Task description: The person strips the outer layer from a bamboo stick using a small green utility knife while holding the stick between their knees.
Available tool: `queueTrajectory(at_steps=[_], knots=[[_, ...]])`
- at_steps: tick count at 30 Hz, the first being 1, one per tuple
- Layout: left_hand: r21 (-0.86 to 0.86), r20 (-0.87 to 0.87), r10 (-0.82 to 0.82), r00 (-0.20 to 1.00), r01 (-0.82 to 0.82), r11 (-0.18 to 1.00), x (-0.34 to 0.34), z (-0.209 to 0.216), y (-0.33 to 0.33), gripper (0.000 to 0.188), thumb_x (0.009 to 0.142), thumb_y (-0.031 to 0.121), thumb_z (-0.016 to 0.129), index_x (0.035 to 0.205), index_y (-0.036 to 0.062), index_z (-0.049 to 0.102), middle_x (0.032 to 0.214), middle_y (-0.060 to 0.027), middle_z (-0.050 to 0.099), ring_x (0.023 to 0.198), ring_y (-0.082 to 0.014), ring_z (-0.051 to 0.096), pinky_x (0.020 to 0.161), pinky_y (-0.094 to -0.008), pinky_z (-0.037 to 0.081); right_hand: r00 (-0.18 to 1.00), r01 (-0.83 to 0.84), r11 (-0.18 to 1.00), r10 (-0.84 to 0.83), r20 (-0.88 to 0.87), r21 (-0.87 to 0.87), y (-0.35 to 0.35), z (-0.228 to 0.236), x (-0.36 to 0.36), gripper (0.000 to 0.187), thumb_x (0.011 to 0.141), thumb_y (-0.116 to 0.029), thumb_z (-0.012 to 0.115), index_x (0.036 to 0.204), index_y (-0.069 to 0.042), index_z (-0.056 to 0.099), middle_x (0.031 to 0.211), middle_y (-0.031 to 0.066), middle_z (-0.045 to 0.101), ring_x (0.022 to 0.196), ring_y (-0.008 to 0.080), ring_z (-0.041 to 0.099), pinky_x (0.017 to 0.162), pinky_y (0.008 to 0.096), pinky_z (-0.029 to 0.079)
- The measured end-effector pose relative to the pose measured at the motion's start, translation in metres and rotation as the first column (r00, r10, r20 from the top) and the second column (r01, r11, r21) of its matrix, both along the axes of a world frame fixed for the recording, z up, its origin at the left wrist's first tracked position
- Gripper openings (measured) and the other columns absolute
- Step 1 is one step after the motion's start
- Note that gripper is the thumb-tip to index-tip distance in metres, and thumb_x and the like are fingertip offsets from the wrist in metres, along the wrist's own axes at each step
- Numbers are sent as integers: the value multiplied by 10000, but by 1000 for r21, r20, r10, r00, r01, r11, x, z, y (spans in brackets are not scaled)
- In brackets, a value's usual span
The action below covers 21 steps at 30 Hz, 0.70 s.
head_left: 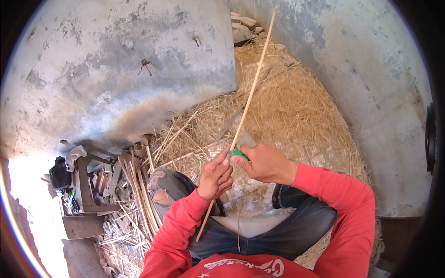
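Note:
A long, thin, pale strip of wood (253, 88) slants from my lap up toward the far wall. My left hand (216, 175) is closed around its lower part, and the short end sticks out below over my thigh. Closed on a green-handled tool (239, 154), my right hand (270, 162) rests right beside the left, against the strip. The tool looks like a small knife, but my fingers cover most of it and I cannot make out its blade clearly. Thin shavings hang below my hands.
Shavings (301, 97) cover the floor ahead. A bundle of wooden strips (141, 194) leans by my left knee, beside a dark metal frame (85, 185) with odds and ends. Grey walls (185, 55) stand at left and right (371, 78); stones (243, 30) lie at the far end.

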<state>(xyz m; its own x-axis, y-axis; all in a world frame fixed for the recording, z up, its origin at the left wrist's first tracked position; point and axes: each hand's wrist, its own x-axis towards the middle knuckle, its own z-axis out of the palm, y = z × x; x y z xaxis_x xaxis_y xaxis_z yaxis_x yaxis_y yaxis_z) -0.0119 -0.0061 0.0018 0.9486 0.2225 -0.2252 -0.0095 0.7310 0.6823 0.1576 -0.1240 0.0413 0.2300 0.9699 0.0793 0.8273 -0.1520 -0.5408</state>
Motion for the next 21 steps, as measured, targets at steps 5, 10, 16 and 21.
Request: queueTrajectory(at_steps=[5, 10, 16, 21], knots=[[-12, -33, 7, 999, -8, 1000, 1, 3, 2, 486, 1081, 174, 415, 1557, 147, 319, 546, 44, 280, 378, -62, 237, 384, -219, 230, 999, 9, 1000, -8, 52, -17, 3, -3, 0, 504, 1001, -480, 480, 899, -14, 642, 626, 241, 627, 592, 451, 639, 556, 542, 512], [-10, -56, 24, 998, -25, 1000, 4, -2, 7, 489, 1075, 156, 420, 1555, 143, 322, 551, 48, 279, 374, -60, 236, 363, -217, 224, 993, 53, 999, -53, 109, 3, 11, -10, 14, 490, 1008, -479, 468, 897, -33, 636, 622, 230, 621, 604, 456, 633, 558, 544, 500], [16, -89, 6, 996, -4, 1000, -1, 1, 7, 505, 1074, 150, 424, 1564, 131, 303, 554, 52, 288, 379, -57, 233, 358, -221, 225, 970, 232, 966, -222, 97, -114, 28, -17, 51, 519, 1025, -486, 441, 1198, -44, 650, 899, 248, 673, 847, 392, 690, 697, 518, 534], [11, -14, -236, 972, 236, 972, -31, -14, -5, 503, 1083, 175, 410, 1570, 130, 290, 556, 45, 291, 393, -57, 245, 372, -219, 229, 707, 702, 683, -702, -82, 203, -38, 4, 223, 575, 1030, -535, 445, 1059, -8, 675, 759, 156, 589, 677, 235, 549, 671, 423, 463]])
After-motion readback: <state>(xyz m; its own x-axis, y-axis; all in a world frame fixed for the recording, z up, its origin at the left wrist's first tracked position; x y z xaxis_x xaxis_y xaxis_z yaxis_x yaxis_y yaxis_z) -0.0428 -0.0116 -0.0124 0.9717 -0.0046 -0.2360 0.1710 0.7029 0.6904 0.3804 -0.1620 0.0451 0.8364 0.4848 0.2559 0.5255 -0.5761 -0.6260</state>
